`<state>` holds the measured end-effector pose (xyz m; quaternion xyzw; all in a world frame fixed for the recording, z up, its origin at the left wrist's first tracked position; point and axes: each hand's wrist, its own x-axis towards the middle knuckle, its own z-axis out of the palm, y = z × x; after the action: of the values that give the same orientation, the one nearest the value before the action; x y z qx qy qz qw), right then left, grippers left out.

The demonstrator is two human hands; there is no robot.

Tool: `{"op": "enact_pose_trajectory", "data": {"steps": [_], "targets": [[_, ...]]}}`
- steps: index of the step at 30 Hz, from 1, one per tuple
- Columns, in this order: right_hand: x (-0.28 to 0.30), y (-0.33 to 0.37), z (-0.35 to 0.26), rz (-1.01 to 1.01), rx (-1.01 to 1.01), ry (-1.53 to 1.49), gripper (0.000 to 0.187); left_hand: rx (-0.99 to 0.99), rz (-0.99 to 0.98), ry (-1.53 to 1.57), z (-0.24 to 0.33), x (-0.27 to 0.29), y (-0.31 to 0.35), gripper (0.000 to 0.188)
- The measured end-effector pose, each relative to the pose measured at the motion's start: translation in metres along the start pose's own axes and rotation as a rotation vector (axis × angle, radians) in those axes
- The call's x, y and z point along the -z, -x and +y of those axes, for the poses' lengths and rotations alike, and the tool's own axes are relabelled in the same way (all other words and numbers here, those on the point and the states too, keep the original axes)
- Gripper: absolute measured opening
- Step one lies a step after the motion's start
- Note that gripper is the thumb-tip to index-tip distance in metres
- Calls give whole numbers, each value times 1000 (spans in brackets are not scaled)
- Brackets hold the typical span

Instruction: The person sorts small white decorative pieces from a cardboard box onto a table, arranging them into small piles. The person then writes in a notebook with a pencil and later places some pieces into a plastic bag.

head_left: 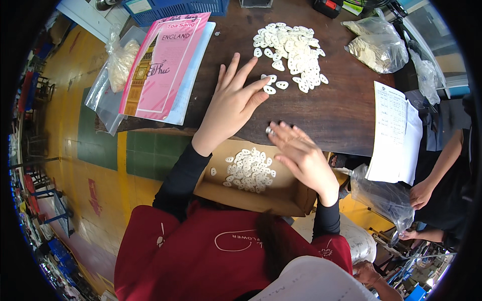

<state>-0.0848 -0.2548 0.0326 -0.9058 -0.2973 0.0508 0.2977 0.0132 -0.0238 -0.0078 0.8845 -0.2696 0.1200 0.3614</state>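
Observation:
Small white oval pieces with holes lie in a pile [298,52] on the dark wooden table [331,113]. My left hand [228,100] spreads its fingers flat over the tabletop, its index fingertip beside a few loose pieces [282,85]. At the table's near edge is my right hand [301,155], its fingers stretched out and palm down. A small pale, shiny thing [269,130] shows at one of its fingertips; whether it is one of the pieces I cannot make out. Below the edge, a cardboard box [213,191] holds more white pieces [249,169].
A pink notebook [168,65] and a bag of pale pieces [123,62] lie at left. Behind them stands a blue crate [175,11]. Another filled bag [376,47] sits far right, and written sheets [394,130] overhang the right edge. A co-worker's hand [423,194] holds a clear bag [384,195].

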Motion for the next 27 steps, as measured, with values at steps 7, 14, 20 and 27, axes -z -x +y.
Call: {"op": "enact_pose_trajectory", "data": {"steps": [7, 14, 20, 27], "targets": [[14, -17, 5, 196, 2, 28, 49, -27, -62, 137, -2, 5, -2, 50], [-11, -52, 14, 230, -101, 222, 54, 114, -14, 150, -7, 6, -4, 56], [-5, 1, -16, 23, -53, 34, 53, 56, -56, -47, -3, -6, -3, 57], [13, -17, -6, 190, 24, -89, 46, 43, -93, 326, -9, 9, -3, 64]]}}
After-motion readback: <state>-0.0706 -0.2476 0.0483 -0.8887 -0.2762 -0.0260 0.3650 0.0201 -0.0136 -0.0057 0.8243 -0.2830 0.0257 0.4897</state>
